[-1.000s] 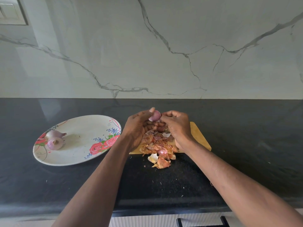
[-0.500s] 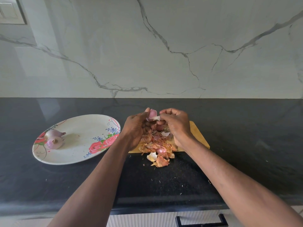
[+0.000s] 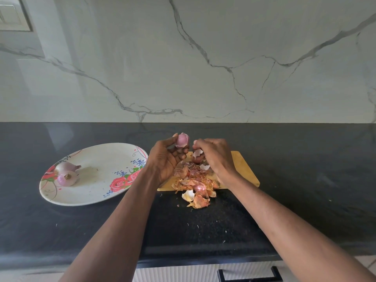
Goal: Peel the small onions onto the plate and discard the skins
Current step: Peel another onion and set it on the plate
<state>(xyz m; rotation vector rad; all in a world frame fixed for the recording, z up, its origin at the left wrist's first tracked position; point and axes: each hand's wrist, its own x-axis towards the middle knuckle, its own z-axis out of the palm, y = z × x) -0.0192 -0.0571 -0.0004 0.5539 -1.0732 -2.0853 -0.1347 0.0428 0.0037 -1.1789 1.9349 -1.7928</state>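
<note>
Two hands, left hand (image 3: 165, 159) grip pinching onion (image 3: 182, 140), right hand (image 3: 215, 157) pinching skin (image 3: 197, 153)

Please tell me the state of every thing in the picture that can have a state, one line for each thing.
left hand: raised over the board, holds an onion in its fingertips.
onion: in the left hand, partly peeled.
right hand: pinches a piece of skin.
two onions: peeled, lying on the plate.
plate: flat on the counter.
skin pile: loose, on the cutting board and spilling onto the counter.
</note>
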